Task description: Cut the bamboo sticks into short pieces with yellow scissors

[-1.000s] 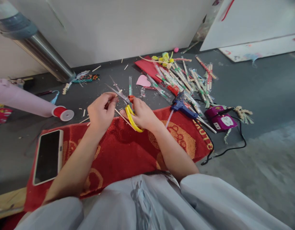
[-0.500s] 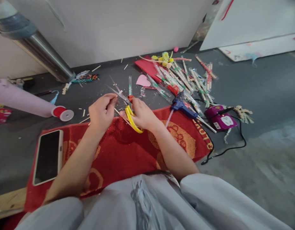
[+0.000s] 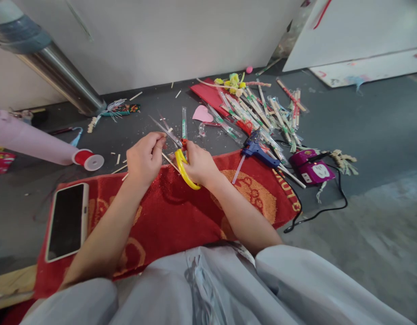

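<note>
In my right hand (image 3: 199, 166) is a pair of scissors (image 3: 186, 174) with yellow handles, its blades pointing up and left past my left fingertips. A small red-orange piece (image 3: 184, 143) shows at my right fingertips; its kind is unclear. My left hand (image 3: 145, 158) is closed in a pinch beside the blades, and whatever lies between its fingertips is too small to name. Below both hands a red patterned towel (image 3: 184, 212) covers the near edge of the dark surface. A thin pale stick (image 3: 170, 162) lies between my hands.
Right of my hands lies a blue glue gun (image 3: 259, 152), its black cord near a purple box (image 3: 311, 167). Several wrapped sticks (image 3: 259, 113) are heaped behind, near a pink paper heart (image 3: 202, 113). A tablet (image 3: 67, 221) and a red ribbon spool (image 3: 89, 160) are at left.
My right hand and the scissors have shifted slightly, and less of the red-orange piece shows at the fingertips. My left hand stays almost in place.
</note>
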`<state>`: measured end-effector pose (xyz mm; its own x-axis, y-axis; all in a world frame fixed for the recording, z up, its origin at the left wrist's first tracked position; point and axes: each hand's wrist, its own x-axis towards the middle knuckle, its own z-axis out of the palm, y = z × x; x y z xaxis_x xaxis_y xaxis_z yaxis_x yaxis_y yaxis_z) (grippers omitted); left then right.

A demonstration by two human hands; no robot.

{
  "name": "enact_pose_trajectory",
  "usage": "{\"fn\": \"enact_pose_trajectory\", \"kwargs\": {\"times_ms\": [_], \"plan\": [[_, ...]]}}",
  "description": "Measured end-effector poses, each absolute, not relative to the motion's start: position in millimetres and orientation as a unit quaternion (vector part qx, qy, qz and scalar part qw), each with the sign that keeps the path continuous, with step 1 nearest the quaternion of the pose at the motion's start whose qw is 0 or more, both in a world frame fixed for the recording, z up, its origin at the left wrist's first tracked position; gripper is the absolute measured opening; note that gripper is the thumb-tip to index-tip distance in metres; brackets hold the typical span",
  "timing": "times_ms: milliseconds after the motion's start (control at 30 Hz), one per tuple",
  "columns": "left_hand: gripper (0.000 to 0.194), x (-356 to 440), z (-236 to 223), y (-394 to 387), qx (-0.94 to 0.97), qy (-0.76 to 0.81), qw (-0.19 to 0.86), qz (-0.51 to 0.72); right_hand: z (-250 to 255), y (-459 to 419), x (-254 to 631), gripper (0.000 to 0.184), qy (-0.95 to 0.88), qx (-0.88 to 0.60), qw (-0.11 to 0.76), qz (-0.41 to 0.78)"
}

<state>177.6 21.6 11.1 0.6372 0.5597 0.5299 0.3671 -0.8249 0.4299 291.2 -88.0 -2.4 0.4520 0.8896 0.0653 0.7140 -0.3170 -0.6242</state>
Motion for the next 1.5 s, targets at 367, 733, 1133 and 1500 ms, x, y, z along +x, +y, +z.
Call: {"fn": "enact_pose_trajectory", "kwargs": {"times_ms": [367,733,1133,1500], "plan": [[0.015,178,9,22,0.879,0.287,0.163,0.345,-5,-87,290,0.047,-0.517,-0.798,0.285,0.120],[0.020,178,7,23,0.870,0.242,0.187,0.386,-9,-93,294,0.069,-0.553,-0.760,0.331,0.087],[0.027,177,9,24,0.884,0.231,0.181,0.362,2,-97,293,0.069,-0.551,-0.765,0.307,0.132],[0.026,176,10,22,0.897,0.260,0.130,0.333,11,-93,290,0.054,-0.514,-0.799,0.258,0.174]]}}
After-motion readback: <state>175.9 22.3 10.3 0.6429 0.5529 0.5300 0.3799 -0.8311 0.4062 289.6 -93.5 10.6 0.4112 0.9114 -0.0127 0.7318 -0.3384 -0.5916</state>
